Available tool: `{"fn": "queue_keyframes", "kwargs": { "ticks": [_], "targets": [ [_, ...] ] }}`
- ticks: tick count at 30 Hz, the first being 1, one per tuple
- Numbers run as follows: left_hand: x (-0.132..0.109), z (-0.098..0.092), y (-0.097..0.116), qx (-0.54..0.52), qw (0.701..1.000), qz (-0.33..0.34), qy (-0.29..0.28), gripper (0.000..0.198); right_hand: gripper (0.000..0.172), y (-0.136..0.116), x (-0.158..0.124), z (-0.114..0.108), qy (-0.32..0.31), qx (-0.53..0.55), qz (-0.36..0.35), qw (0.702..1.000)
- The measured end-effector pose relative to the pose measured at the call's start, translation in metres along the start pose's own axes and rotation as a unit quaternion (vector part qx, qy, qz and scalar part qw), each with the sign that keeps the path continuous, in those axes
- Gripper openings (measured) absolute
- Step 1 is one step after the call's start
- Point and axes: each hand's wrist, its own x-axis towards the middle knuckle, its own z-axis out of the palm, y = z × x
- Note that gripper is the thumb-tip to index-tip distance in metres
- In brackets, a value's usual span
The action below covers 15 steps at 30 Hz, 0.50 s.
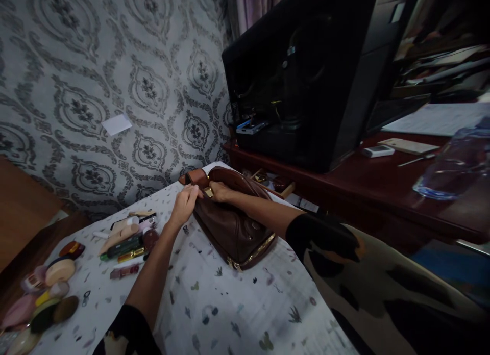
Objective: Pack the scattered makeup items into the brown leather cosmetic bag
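A brown leather handbag (225, 232) with gold zips lies on a white patterned cloth (214, 314). My left hand (186, 203) is closed on the near-left rim of the bag, close to the lighter brown strap (197, 176). Into the bag's opening reaches my right hand (220, 192), beside a gold buckle (209, 192); its fingers are mostly hidden, so what they hold, if anything, does not show.
Several cosmetics tubes (124, 237) lie left of my left arm. Round compacts and sponges (59, 271) are piled at the far left. A black computer case (291, 90) stands on the dark red desk (344, 186), above an open drawer (285, 189). A clear bottle (447, 166) is at right.
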Motion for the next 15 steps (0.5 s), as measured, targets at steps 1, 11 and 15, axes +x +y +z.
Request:
{"fn": "queue_keyframes", "kwargs": {
  "ticks": [1,11,15],
  "targets": [
    [-0.001,-0.001,0.001,-0.001,1.0,-0.001,0.003,0.06,0.038,0.001,0.0,0.001,0.001,0.0,-0.002,1.0],
    [-0.013,-0.006,0.003,0.011,1.0,0.011,0.008,0.041,0.039,0.001,-0.003,-0.01,0.015,0.013,0.012,1.0],
    [-0.017,-0.007,0.006,0.018,1.0,0.02,0.01,0.033,0.036,-0.002,-0.004,-0.017,0.011,0.018,0.03,0.999]
  ]
}}
